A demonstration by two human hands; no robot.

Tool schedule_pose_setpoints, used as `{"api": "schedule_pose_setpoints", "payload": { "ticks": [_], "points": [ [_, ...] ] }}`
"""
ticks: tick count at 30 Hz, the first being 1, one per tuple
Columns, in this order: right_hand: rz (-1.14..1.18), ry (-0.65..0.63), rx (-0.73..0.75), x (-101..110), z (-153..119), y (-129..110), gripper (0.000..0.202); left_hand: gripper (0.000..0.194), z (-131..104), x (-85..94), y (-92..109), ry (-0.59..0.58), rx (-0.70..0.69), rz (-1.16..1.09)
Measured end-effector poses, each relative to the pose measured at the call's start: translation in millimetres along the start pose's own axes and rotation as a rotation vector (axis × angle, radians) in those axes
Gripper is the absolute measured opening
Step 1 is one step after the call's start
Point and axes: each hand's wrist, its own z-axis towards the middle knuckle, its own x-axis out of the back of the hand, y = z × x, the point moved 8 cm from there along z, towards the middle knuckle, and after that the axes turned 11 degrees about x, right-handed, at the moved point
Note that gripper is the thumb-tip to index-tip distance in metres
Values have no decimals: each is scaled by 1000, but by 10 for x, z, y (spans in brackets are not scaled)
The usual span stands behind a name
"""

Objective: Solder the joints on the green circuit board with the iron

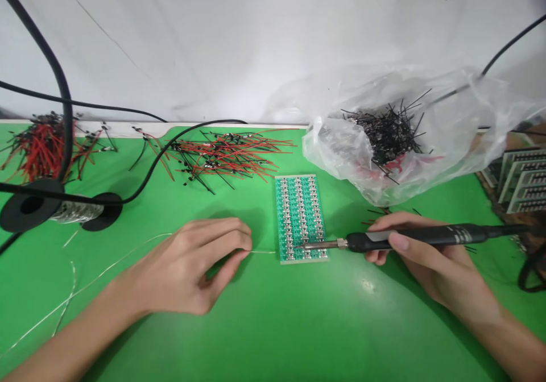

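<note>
A green circuit board (302, 218) with three columns of silvery solder pads lies flat on the green mat. To its left, my left hand (205, 262) pinches a thin solder wire (262, 252) between thumb and fingertips. The wire's free end points at the board's left edge, near its lower corner. My right hand (420, 248) grips a black soldering iron (409, 237) from the right side. Its metal tip lies over the lower rows of the board; whether it touches a pad I cannot tell.
A black spool of solder (77, 210) lies at left, crossed by a black cable (140, 189). Red and black wires (226, 154) lie in piles along the back. A clear plastic bag (336, 149) holds black wires. More boards (529, 180) stand upright at far right.
</note>
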Motion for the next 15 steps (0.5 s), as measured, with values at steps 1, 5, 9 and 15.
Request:
{"api": "schedule_pose_setpoints", "payload": {
  "ticks": [1,5,9,15],
  "points": [
    [-3,-4,2,-4,1,-2,20,13,5,-7,-7,-16,7,3],
    [-18,-15,2,-12,-3,-6,21,12,11,-17,-31,-60,16,32],
    [-28,-2,-4,-4,-8,3,22,13,2,-16,-73,-106,43,-12],
    [-59,11,2,2,-7,12,21,16,1,-20,-45,-9,42,-90]
  ]
}}
